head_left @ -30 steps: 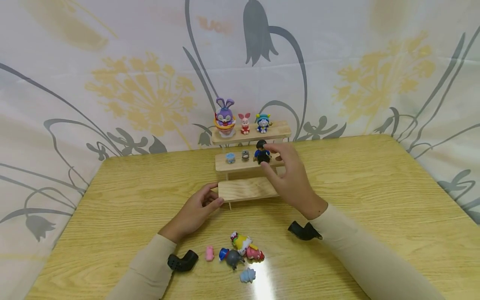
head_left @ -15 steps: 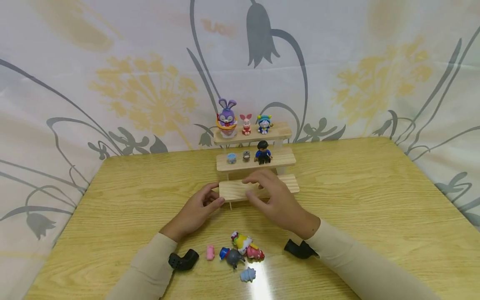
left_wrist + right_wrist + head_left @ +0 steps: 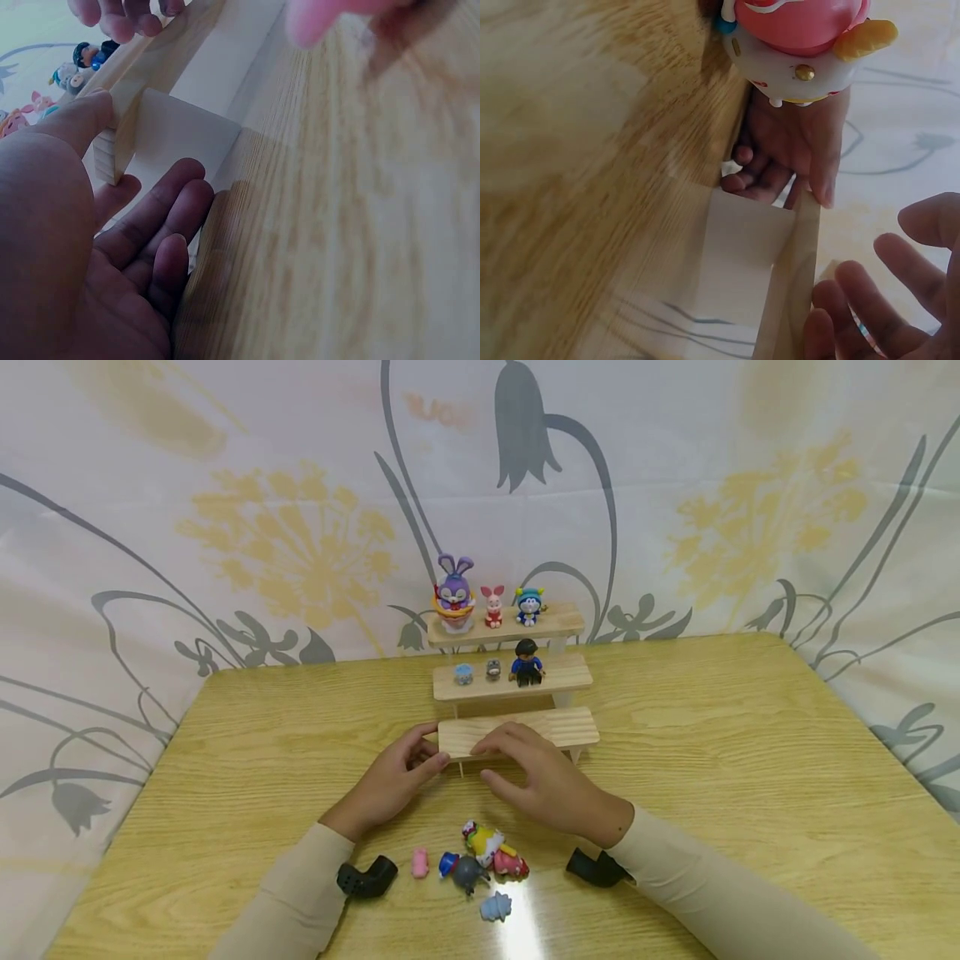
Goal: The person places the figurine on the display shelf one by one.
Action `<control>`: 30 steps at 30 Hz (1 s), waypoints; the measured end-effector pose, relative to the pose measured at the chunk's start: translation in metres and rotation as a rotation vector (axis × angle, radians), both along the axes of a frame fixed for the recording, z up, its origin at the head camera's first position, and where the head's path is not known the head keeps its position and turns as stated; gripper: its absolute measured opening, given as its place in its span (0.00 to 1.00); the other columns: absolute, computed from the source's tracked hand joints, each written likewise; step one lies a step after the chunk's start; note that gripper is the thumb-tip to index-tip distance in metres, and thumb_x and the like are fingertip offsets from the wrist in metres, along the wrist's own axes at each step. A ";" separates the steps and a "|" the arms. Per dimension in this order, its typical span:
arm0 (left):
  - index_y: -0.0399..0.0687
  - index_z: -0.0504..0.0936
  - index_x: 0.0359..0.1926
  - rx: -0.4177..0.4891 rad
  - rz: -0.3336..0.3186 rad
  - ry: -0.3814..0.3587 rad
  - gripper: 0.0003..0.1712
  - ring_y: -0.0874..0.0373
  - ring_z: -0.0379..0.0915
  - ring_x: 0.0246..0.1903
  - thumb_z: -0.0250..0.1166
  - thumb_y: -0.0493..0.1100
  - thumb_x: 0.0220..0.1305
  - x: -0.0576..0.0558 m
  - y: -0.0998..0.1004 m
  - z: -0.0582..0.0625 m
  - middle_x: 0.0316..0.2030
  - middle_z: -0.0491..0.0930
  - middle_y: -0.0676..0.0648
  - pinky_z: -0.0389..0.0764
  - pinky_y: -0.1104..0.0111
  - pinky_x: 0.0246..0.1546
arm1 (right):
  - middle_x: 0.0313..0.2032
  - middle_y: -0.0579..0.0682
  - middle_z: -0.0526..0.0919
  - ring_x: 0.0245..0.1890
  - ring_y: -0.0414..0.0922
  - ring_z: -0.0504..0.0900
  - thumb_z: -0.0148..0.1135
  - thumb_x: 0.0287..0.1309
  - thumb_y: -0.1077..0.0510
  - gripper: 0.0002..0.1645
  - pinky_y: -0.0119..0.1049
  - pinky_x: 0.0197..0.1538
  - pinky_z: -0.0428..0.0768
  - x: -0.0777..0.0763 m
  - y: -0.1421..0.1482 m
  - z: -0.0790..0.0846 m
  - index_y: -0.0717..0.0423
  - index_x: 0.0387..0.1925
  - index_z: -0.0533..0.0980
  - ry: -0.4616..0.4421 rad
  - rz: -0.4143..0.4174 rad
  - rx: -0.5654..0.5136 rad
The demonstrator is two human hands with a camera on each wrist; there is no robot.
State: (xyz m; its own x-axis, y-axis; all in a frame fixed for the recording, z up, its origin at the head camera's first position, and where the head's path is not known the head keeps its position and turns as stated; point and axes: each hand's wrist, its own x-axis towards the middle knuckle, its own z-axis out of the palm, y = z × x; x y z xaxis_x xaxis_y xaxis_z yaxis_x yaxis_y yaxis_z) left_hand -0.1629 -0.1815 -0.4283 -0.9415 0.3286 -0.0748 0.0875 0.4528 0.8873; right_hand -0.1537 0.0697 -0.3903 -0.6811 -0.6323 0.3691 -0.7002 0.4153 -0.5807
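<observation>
A three-tier wooden display shelf (image 3: 555, 727) stands at the back of the table. My left hand (image 3: 393, 777) pinches the left end of its lowest board, with the thumb at the front corner and the other fingers extended below in the left wrist view. Over the front of that same board is my right hand (image 3: 551, 777), fingers apart and nothing between them. A figure with a black cap and blue top (image 3: 527, 664), a small grey figure (image 3: 492, 670) and a pale blue figure (image 3: 464, 674) stand on the middle board.
The top board bears a purple rabbit figure (image 3: 453, 593), a piglet figure (image 3: 492, 607) and a blue-capped figure (image 3: 528, 607). Several toys lie in front, including a grey one with a blue hat (image 3: 465, 870), a pink one (image 3: 420, 862) and a light blue one (image 3: 496, 907).
My right hand has come away from the black-capped figure on the middle board, moving down and toward me to the lowest board. My left hand stays at the shelf's left end.
</observation>
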 end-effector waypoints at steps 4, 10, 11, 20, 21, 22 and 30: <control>0.46 0.60 0.75 0.003 0.004 0.001 0.35 0.56 0.77 0.44 0.58 0.54 0.75 0.000 0.001 0.000 0.51 0.81 0.43 0.75 0.62 0.48 | 0.50 0.44 0.80 0.54 0.41 0.78 0.64 0.67 0.57 0.13 0.41 0.58 0.78 -0.001 0.000 -0.002 0.53 0.51 0.79 0.024 0.006 0.009; 0.47 0.60 0.75 -0.013 0.001 0.003 0.36 0.57 0.76 0.44 0.57 0.55 0.75 -0.001 0.000 0.000 0.51 0.81 0.44 0.74 0.62 0.48 | 0.49 0.43 0.80 0.54 0.41 0.77 0.64 0.66 0.59 0.11 0.41 0.58 0.78 -0.001 0.000 -0.002 0.53 0.49 0.81 0.009 0.011 0.006; 0.47 0.60 0.75 -0.015 0.002 0.003 0.36 0.57 0.75 0.44 0.57 0.55 0.75 -0.001 0.000 -0.001 0.51 0.81 0.44 0.74 0.62 0.48 | 0.49 0.43 0.80 0.54 0.41 0.77 0.64 0.66 0.59 0.10 0.41 0.58 0.78 -0.001 0.000 -0.002 0.53 0.48 0.81 0.007 0.011 0.005; 0.47 0.59 0.76 -0.029 0.004 0.003 0.36 0.57 0.75 0.45 0.57 0.56 0.75 0.000 0.000 0.001 0.52 0.80 0.44 0.74 0.62 0.49 | 0.49 0.43 0.80 0.53 0.41 0.76 0.65 0.66 0.59 0.06 0.42 0.57 0.78 0.000 0.000 -0.004 0.52 0.44 0.82 0.021 -0.003 0.010; 0.47 0.59 0.76 -0.028 0.004 0.003 0.36 0.57 0.75 0.45 0.57 0.56 0.75 0.001 0.000 0.001 0.52 0.80 0.44 0.74 0.62 0.49 | 0.49 0.44 0.80 0.53 0.41 0.76 0.65 0.66 0.59 0.06 0.42 0.57 0.78 0.000 0.001 -0.004 0.52 0.44 0.82 0.026 -0.002 0.007; 0.47 0.59 0.76 -0.027 0.004 0.001 0.36 0.57 0.75 0.45 0.57 0.56 0.75 0.001 0.000 0.001 0.52 0.80 0.44 0.74 0.62 0.49 | 0.49 0.43 0.80 0.53 0.41 0.76 0.65 0.66 0.60 0.06 0.42 0.57 0.78 0.000 0.000 -0.004 0.52 0.43 0.82 0.030 -0.001 0.004; 0.47 0.60 0.75 -0.021 0.001 0.012 0.35 0.56 0.75 0.44 0.57 0.55 0.75 0.000 -0.001 0.000 0.51 0.80 0.44 0.74 0.62 0.48 | 0.48 0.44 0.81 0.53 0.43 0.76 0.66 0.65 0.60 0.05 0.42 0.57 0.78 -0.001 0.000 -0.006 0.53 0.42 0.83 0.072 0.013 -0.007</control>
State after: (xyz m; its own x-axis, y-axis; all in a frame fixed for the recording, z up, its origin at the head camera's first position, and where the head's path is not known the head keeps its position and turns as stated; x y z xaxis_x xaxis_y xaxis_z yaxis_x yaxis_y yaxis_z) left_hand -0.1633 -0.1822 -0.4283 -0.9427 0.3261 -0.0704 0.0976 0.4715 0.8764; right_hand -0.1549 0.0701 -0.3967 -0.6440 -0.6384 0.4215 -0.7459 0.4017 -0.5313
